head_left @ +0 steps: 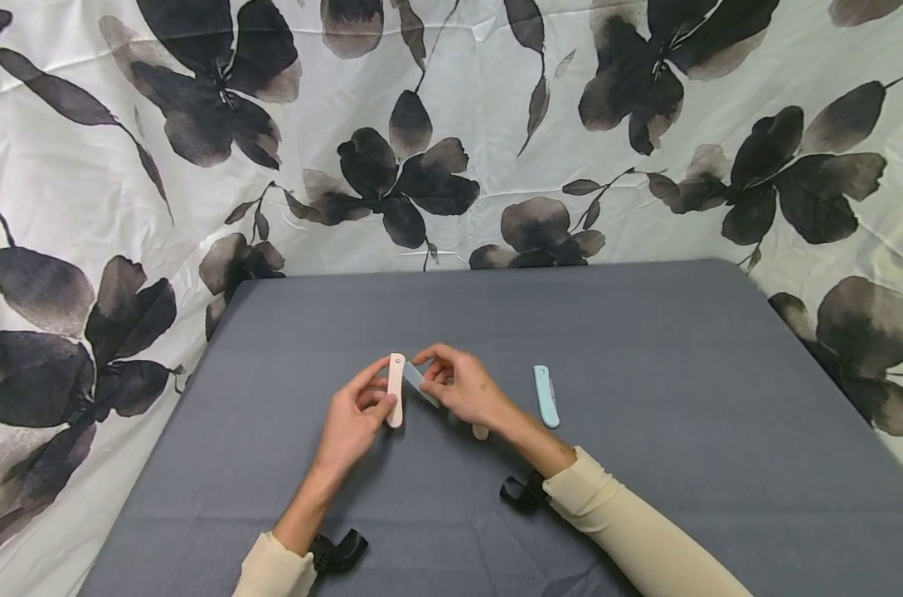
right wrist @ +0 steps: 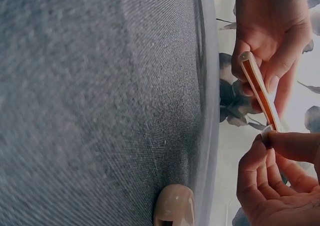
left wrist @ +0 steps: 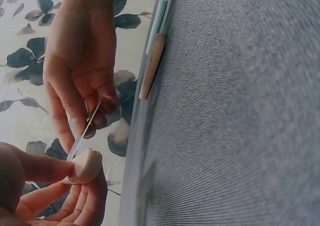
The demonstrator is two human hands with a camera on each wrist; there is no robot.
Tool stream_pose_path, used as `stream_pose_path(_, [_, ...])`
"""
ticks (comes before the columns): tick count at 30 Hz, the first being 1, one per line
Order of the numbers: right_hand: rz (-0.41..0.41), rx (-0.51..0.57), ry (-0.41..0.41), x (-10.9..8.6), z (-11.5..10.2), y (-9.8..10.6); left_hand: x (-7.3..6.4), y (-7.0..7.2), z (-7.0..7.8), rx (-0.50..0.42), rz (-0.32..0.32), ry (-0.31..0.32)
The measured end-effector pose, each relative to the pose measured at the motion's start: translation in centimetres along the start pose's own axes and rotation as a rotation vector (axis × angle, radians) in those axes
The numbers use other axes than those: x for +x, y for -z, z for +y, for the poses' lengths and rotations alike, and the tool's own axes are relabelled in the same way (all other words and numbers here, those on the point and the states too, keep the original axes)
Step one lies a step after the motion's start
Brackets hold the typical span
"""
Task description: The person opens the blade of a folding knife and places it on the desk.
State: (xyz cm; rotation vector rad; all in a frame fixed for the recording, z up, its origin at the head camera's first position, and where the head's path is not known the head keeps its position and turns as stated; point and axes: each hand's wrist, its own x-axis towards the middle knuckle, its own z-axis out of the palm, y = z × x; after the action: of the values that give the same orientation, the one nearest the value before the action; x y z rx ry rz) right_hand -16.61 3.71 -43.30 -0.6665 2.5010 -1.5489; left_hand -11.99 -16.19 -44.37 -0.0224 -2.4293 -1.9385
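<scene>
A pale pink folding knife (head_left: 395, 391) is held up over the grey table, its blade (head_left: 415, 380) swung partway out of the handle. My left hand (head_left: 352, 421) grips the handle between thumb and fingers. With thumb and fingertips, my right hand (head_left: 468, 391) pinches the blade, partly covering it. In the right wrist view the handle (right wrist: 260, 89) stands tilted, its long slot facing the camera. Seen from the left wrist, the blade (left wrist: 86, 126) runs from the handle's rounded end up to my right fingers.
A second pale pink folding knife (head_left: 481, 432) lies on the table, mostly hidden beneath my right wrist. To its right lies a light blue folding knife (head_left: 546, 400). Behind the grey-covered table (head_left: 645, 332) hangs a floral cloth (head_left: 496, 108).
</scene>
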Motion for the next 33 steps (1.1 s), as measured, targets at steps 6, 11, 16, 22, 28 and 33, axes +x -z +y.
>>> stream_pose_path(6, [0.024,0.027,0.007,0.2,0.3,0.1,0.2,0.1,-0.1,0.005,-0.004,0.007])
stream_pose_path(11, [0.035,0.032,0.027,0.2,0.6,0.3,0.2,0.2,-0.2,0.017,-0.020,0.012])
stream_pose_path(16, [0.030,0.003,0.030,0.1,0.8,0.6,0.2,0.3,-0.2,0.028,-0.036,-0.008])
stream_pose_path(22, [0.016,-0.010,0.035,0.2,1.1,0.8,0.2,0.4,-0.2,0.045,-0.055,-0.020])
stream_pose_path(28, [0.020,-0.028,0.064,0.2,1.2,1.1,0.1,0.5,-0.2,0.092,-0.064,-0.033])
stream_pose_path(33, [0.020,-0.042,0.073,0.1,1.3,1.1,0.2,0.6,-0.3,0.135,-0.070,-0.045])
